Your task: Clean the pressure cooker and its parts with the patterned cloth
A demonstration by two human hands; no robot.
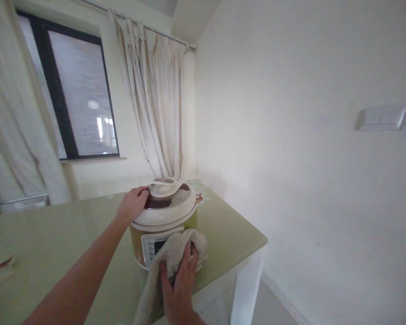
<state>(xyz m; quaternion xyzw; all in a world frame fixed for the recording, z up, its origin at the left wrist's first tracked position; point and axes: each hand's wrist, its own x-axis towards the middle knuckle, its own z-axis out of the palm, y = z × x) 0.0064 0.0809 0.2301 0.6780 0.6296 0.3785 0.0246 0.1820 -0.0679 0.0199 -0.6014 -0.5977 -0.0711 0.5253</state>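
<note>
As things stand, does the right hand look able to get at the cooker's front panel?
Probably yes, but only in part: the cloth under the right hand hides some of the front panel toward the right, while its left side looks free.

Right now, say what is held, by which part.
The right hand holds a whitish fabric cloth by its bunched part against the round gold cooker; the left hand rests on its white lid.

Control panel (pixel 149 248) (partly) behind cloth (pixel 171 249)

Dark-framed window (pixel 79 90) ahead of me
Pale curtains (pixel 159 95) flank it; white plates (pixel 380 118) sit on my right-hand wall (pixel 291 135).
</note>
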